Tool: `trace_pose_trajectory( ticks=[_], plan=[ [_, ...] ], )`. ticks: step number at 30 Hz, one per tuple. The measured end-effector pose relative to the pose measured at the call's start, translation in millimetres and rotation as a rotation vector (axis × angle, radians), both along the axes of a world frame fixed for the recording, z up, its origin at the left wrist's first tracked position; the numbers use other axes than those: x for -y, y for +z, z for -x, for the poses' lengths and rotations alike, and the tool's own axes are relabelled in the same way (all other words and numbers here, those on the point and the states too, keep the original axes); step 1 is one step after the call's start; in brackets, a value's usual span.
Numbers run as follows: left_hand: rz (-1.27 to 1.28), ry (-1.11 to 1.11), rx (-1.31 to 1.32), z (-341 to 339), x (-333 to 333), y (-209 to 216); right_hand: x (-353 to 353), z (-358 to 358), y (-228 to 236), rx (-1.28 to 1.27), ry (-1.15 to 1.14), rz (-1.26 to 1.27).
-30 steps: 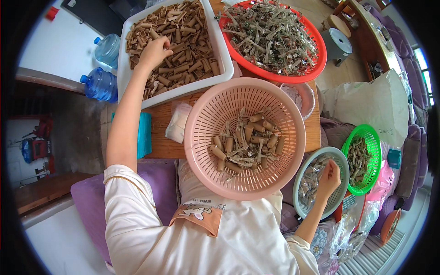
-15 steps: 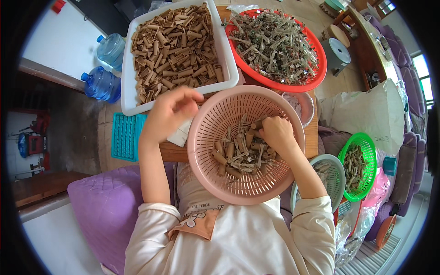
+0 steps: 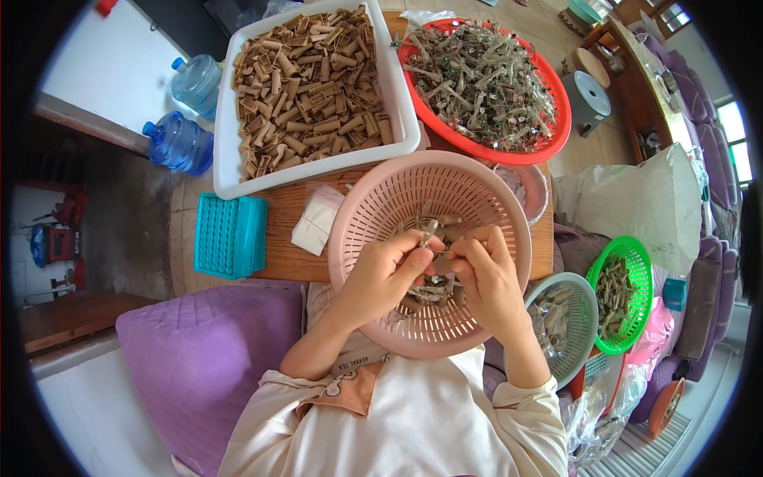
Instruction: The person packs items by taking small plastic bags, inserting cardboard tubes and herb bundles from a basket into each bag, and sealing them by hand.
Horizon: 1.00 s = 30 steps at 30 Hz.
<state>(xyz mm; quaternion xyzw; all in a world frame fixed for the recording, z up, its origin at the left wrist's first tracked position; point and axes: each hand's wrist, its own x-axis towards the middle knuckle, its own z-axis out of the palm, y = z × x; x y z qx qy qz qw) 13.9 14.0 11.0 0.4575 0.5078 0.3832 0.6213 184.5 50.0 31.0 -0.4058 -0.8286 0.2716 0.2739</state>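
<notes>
Both my hands are over the pink perforated basket (image 3: 509, 306), held close together above its middle. Between my left hand's (image 3: 381, 278) thumb and forefinger is a slender, clear silvery piece (image 3: 430, 231), its tip pointing up. My right hand (image 3: 489, 274) pinches a small brown curved piece (image 3: 443, 261), mostly covered by the fingers, just beside the left fingertips. Underneath, brown half-tube pieces (image 3: 411, 303) and clear silvery pieces (image 3: 435, 291) lie mixed in the basket, partly hidden by my hands.
Behind stand a white tub (image 3: 318, 172) heaped with brown pieces and a red basket (image 3: 477, 151) of silvery pieces. White packets (image 3: 313, 229) and a teal tray (image 3: 230, 238) lie to the left. Grey-green (image 3: 590, 306) and green baskets (image 3: 644, 306) are at my right.
My left hand has come from beside the white tub to the basket's middle and now holds a silvery piece. My right hand has moved slightly down and toward it.
</notes>
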Motion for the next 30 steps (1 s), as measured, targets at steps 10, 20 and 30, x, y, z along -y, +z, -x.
trace_pose_trajectory(
  ticks=[10, 20, 30],
  plan=[
    [0.081, 0.066, 0.802, 16, -5, -9, -4, -10, -19, -0.301, 0.149, 0.621],
    [0.077, -0.277, 0.817, 19, 2, -8, -16, -15, -7, -0.049, 0.054, 0.676],
    [-0.322, 0.538, 0.076, 8, 4, -13, -11, -9, 0, -0.067, 0.255, 0.356]
  ],
)
